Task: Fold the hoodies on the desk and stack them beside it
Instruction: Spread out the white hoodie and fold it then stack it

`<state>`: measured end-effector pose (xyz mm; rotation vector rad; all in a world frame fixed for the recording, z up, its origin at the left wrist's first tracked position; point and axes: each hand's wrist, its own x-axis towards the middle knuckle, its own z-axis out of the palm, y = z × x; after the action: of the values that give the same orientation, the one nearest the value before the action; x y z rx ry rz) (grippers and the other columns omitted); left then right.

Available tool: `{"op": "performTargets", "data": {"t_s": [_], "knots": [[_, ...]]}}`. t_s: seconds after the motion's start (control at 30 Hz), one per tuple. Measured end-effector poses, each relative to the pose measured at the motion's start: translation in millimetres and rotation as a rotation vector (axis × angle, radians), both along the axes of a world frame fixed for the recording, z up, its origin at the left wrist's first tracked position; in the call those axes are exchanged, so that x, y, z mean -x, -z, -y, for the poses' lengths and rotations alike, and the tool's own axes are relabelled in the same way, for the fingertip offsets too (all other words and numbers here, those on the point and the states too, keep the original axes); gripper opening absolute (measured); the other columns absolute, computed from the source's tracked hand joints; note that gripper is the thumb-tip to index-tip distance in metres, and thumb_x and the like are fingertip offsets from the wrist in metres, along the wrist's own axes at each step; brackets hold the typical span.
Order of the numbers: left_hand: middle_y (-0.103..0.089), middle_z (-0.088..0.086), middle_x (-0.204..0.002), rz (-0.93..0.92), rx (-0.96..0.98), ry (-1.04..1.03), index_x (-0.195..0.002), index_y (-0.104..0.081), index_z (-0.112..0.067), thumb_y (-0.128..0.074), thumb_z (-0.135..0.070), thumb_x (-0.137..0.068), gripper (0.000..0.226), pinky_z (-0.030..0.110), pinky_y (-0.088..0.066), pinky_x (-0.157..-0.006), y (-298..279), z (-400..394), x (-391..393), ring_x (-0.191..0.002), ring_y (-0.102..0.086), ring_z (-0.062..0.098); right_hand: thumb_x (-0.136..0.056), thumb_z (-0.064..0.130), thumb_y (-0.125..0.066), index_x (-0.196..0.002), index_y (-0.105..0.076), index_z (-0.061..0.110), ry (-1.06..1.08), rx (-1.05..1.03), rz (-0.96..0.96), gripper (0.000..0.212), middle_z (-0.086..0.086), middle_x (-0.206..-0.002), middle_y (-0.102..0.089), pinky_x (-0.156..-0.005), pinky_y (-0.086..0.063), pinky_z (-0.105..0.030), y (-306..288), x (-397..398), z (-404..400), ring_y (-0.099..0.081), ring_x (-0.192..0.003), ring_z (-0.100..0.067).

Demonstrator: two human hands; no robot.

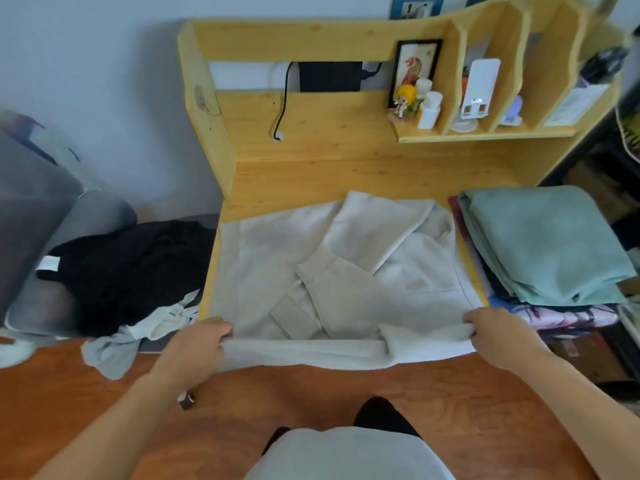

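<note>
You're in a home bedroom or study: a pine desk (346,161) with a built-in shelf unit (485,129) at far right holds a framed picture (417,69), a small figurine (404,100) and white bottles (428,110). Folded clothes (543,244) pile up right, dark garments (131,268) lie left, wood-look floor (311,410) near you.

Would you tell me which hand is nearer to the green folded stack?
Right. The right hand grips the hoodie hem just below the green stack; the left hand grips the hem at the desk's far side.
</note>
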<state>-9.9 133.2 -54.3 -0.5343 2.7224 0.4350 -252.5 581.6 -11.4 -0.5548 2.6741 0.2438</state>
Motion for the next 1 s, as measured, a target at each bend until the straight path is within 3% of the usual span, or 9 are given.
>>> {"op": "performTargets", "data": {"t_s": [0.13,0.33,0.43,0.5,0.6,0.7,0.87,0.93,1.0], "knots": [[-0.059,-0.008,-0.077,-0.115,0.050,-0.113,-0.073,-0.057,-0.025,-0.055,-0.003,-0.076,0.022,0.036,-0.048,-0.063,-40.3,35.9,75.8,-0.072,-0.057,0.016,-0.084,0.011,-0.052,-0.074,-0.050,0.026,0.020,0.054,-0.073,0.018,-0.006,-0.088,-0.063,-0.069,-0.044,-0.033,-41.3,77.7,38.9,-0.064,-0.096,-0.035],[-0.061,0.002,-0.086,-0.040,0.152,-0.268,-0.079,-0.061,-0.021,-0.052,-0.003,-0.082,0.020,0.038,-0.048,-0.070,-72.9,97.4,217.1,-0.084,-0.057,0.029,-0.090,0.015,-0.052,-0.098,-0.061,0.019,-0.047,0.129,-0.139,0.013,-0.013,-0.106,-0.067,-0.077,-0.049,-0.038,-41.0,238.8,114.9,-0.063,-0.100,-0.037],[-0.063,0.016,-0.105,-0.200,0.375,-0.437,-0.105,-0.065,-0.013,-0.056,-0.006,-0.084,0.024,0.048,-0.050,-0.083,-35.0,107.5,264.1,-0.100,-0.058,0.042,-0.094,0.015,-0.048,-0.109,-0.061,0.015,-0.061,0.114,-0.186,0.020,-0.015,-0.112,-0.066,-0.084,-0.046,-0.040,-0.9,303.9,160.1,-0.060,-0.105,-0.038],[-0.053,0.026,-0.130,-0.168,0.457,-0.478,-0.133,-0.057,-0.009,-0.063,-0.015,-0.084,0.050,0.058,-0.038,-0.103,7.6,86.2,277.6,-0.122,-0.047,0.048,-0.095,0.016,-0.045,-0.130,-0.052,0.012,-0.040,0.052,-0.189,0.036,-0.017,-0.132,-0.056,-0.104,-0.038,-0.047,41.9,323.9,179.0,-0.049,-0.124,-0.040],[-0.021,0.017,-0.163,-0.024,0.292,-0.443,-0.159,-0.027,-0.024,-0.048,-0.039,-0.100,0.065,0.058,-0.013,-0.120,58.5,20.1,287.6,-0.150,-0.017,0.042,-0.096,0.019,-0.049,-0.147,-0.039,0.016,-0.033,0.147,-0.137,0.052,-0.016,-0.149,-0.039,-0.118,-0.023,-0.052,98.1,317.5,190.5,-0.032,-0.138,-0.040],[-0.029,0.015,-0.162,-0.022,0.137,-0.341,-0.157,-0.036,-0.032,-0.031,-0.051,-0.103,0.058,0.062,-0.022,-0.114,78.1,-49.5,270.8,-0.148,-0.026,0.044,-0.102,0.032,-0.042,-0.156,-0.029,0.019,-0.197,0.280,-0.032,0.057,-0.015,-0.161,-0.025,-0.123,-0.014,-0.051,118.4,288.0,192.1,-0.020,-0.146,-0.039],[0.021,-0.009,-0.169,0.267,-0.061,-0.582,-0.151,0.018,-0.058,0.004,-0.074,-0.091,0.064,0.064,-0.002,-0.122,94.2,-74.6,229.5,-0.155,0.018,0.025,-0.103,0.056,-0.007,-0.159,0.012,0.032,-0.414,0.120,0.130,0.063,-0.004,-0.164,0.028,-0.122,0.012,-0.047,134.8,274.1,191.3,0.025,-0.151,-0.029],[0.027,-0.008,-0.167,0.320,-0.082,-0.584,-0.149,0.024,-0.057,0.003,-0.074,-0.092,0.063,0.065,-0.001,-0.121,88.9,-71.4,233.3,-0.154,0.023,0.026,-0.103,0.055,-0.009,-0.159,0.012,0.032,-0.399,0.085,0.136,0.064,-0.005,-0.163,0.031,-0.123,0.011,-0.050,135.2,277.0,201.8,0.027,-0.150,-0.031],[0.021,-0.002,-0.169,0.332,-0.037,-0.555,-0.156,0.016,-0.050,-0.001,-0.067,-0.099,0.062,0.066,-0.004,-0.121,84.1,-70.4,237.9,-0.155,0.016,0.032,-0.105,0.051,-0.014,-0.161,0.005,0.030,-0.334,0.102,0.149,0.063,-0.005,-0.165,0.026,-0.124,0.007,-0.053,128.5,269.3,213.5,0.024,-0.151,-0.033]]}}
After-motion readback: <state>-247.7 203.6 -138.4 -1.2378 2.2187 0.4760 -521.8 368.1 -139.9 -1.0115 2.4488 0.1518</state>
